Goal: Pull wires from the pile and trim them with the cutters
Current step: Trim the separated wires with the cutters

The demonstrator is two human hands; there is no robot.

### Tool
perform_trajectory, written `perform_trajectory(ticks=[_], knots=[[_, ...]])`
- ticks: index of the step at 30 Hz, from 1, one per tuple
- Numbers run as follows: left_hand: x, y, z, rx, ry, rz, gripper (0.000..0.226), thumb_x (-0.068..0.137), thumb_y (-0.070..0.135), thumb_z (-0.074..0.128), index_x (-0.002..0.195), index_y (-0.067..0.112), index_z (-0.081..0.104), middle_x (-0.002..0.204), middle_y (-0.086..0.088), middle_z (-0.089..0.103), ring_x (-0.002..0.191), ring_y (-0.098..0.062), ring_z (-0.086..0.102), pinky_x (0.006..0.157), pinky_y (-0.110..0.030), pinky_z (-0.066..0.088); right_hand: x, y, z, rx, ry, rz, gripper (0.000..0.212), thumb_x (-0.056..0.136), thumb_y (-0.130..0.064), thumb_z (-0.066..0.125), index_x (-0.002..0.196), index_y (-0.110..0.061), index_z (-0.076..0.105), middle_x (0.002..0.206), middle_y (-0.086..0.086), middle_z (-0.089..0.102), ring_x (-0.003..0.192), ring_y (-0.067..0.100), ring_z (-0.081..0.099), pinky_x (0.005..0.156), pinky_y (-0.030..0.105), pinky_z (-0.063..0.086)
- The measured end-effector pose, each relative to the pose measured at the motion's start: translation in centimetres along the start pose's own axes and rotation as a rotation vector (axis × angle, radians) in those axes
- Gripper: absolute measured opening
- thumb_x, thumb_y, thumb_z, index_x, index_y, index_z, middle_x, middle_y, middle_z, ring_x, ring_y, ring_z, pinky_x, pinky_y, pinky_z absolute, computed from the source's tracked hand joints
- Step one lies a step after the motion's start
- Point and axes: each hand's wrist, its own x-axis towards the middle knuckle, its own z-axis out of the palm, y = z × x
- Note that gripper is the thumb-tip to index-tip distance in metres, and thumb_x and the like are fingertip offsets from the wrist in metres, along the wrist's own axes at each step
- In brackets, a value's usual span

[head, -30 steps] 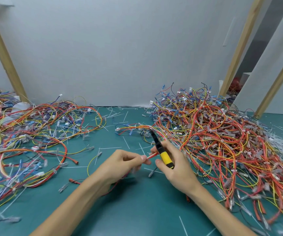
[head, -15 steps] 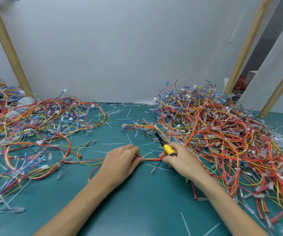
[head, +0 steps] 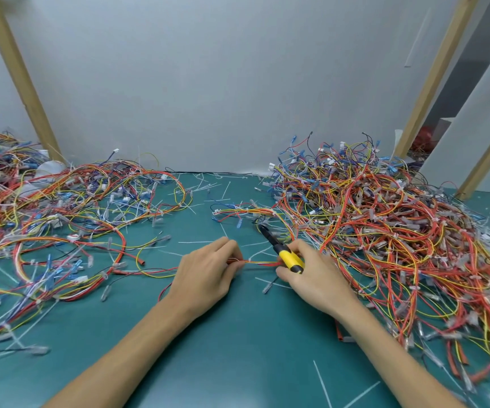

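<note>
A thin strand of wires (head: 260, 262), orange and yellow, runs level between the two hands just above the table (head: 237, 357). The left hand (head: 208, 272) pinches it with curled fingertips, knuckles up, and more wire trails out past that hand to the left across the table. The right hand (head: 317, 278) holds the other end of the strand against its fingers and also grips the cutters (head: 285, 254). The yellow handle sits in the fist and the black nose points up and away to the left, clear of the strand. Whether the blades are parted is too small to tell.

The nose reaches toward the near edge of the big pile (head: 385, 231), a tall tangle of red, orange, yellow and blue wires with clear plugs that fills the right side of the table. A second heap (head: 61, 216), flatter and more spread out, covers the left side. Thin white offcuts (head: 205, 187) lie scattered over the green surface between the two. Behind stands a grey wall (head: 223, 83), with slanted wooden posts (head: 17, 69) at either side.
</note>
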Motion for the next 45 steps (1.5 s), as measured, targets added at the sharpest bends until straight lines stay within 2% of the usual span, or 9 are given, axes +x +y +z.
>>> perform_trajectory(ticks=[2, 5, 9, 13, 20, 26, 34, 40, 45], knots=[[0.0, 0.0, 0.0, -0.022, 0.046, 0.001, 0.009, 0.091, 0.029, 0.064, 0.088, 0.025, 0.057, 0.086, 0.015, 0.057, 0.074, -0.009, 0.055, 0.062, -0.035, 0.049, -0.2, 0.2, 0.2, 0.000, 0.130, -0.100, 0.024, 0.084, -0.029, 0.070, 0.103, -0.029, 0.055, 0.095, -0.011, 0.055, 0.080, 0.007, 0.047, 0.064, 0.015, 0.032], [0.1, 0.0, -0.1, -0.043, 0.126, -0.004, 0.011, 0.088, 0.026, 0.068, 0.084, 0.025, 0.058, 0.083, 0.016, 0.056, 0.069, -0.001, 0.045, 0.058, -0.029, 0.047, -0.2, 0.5, -0.8, -0.039, 0.240, -0.194, 0.037, 0.078, -0.019, 0.072, 0.112, -0.023, 0.058, 0.110, -0.008, 0.048, 0.094, 0.007, 0.046, 0.082, 0.015, 0.031], [0.1, 0.2, -0.6, -0.032, 0.218, 0.015, 0.012, 0.087, 0.024, 0.070, 0.082, 0.023, 0.060, 0.082, 0.015, 0.056, 0.069, -0.004, 0.053, 0.053, -0.028, 0.045, -0.1, 1.2, -2.7, -0.306, 0.202, -0.155, 0.044, 0.073, -0.028, 0.069, 0.115, -0.026, 0.056, 0.102, -0.007, 0.056, 0.094, 0.020, 0.054, 0.083, 0.033, 0.044], [0.2, 0.4, -0.7, 0.010, 0.248, 0.048, 0.011, 0.088, 0.023, 0.070, 0.082, 0.019, 0.062, 0.080, 0.011, 0.058, 0.068, -0.011, 0.057, 0.050, -0.033, 0.046, -0.4, 1.0, -2.5, -0.537, 0.123, -0.162, 0.054, 0.071, -0.042, 0.059, 0.123, -0.030, 0.051, 0.110, -0.010, 0.055, 0.106, 0.015, 0.050, 0.097, 0.034, 0.034], [0.2, 0.6, -0.3, 0.049, 0.250, 0.126, 0.012, 0.089, 0.021, 0.069, 0.081, 0.014, 0.063, 0.078, 0.002, 0.057, 0.067, -0.021, 0.059, 0.047, -0.038, 0.046, -0.8, 0.2, -0.5, -0.592, 0.160, -0.221, 0.053, 0.069, -0.047, 0.056, 0.118, -0.028, 0.048, 0.106, -0.005, 0.047, 0.106, 0.019, 0.046, 0.090, 0.037, 0.039], [0.3, 0.5, 0.0, 0.112, 0.275, 0.194, 0.014, 0.090, 0.021, 0.062, 0.078, 0.015, 0.061, 0.075, 0.003, 0.054, 0.064, -0.019, 0.052, 0.046, -0.033, 0.042, -1.0, 0.1, -0.2, -0.554, 0.178, -0.247, 0.037, 0.070, -0.043, 0.060, 0.103, -0.029, 0.054, 0.093, -0.011, 0.055, 0.091, 0.016, 0.052, 0.073, 0.032, 0.046], [0.3, 0.6, 0.2, 0.150, 0.269, 0.228, 0.014, 0.088, 0.016, 0.064, 0.075, 0.015, 0.060, 0.073, 0.002, 0.055, 0.061, -0.019, 0.051, 0.044, -0.031, 0.038, -1.1, 0.0, -0.1, -0.572, 0.183, -0.194, 0.020, 0.071, -0.040, 0.052, 0.084, -0.028, 0.045, 0.071, -0.008, 0.052, 0.069, 0.019, 0.048, 0.054, 0.029, 0.034], [0.4, 0.4, -0.1, 0.120, 0.231, 0.213, 0.014, 0.087, 0.014, 0.070, 0.077, 0.014, 0.062, 0.074, 0.001, 0.056, 0.062, -0.021, 0.054, 0.043, -0.034, 0.042, -1.1, -0.1, 0.4, -0.637, 0.298, -0.280, 0.033, 0.066, -0.034, 0.070, 0.094, -0.023, 0.057, 0.086, -0.007, 0.058, 0.081, 0.021, 0.053, 0.065, 0.032, 0.040], [0.3, 0.7, -0.3, 0.128, 0.222, 0.220, 0.015, 0.090, 0.017, 0.065, 0.076, 0.013, 0.064, 0.073, 0.000, 0.057, 0.062, -0.021, 0.056, 0.044, -0.034, 0.044, -1.0, 0.0, 0.4, -0.627, 0.257, -0.246, 0.019, 0.068, -0.032, 0.060, 0.076, -0.026, 0.045, 0.065, -0.008, 0.048, 0.063, 0.019, 0.043, 0.048, 0.027, 0.024]])
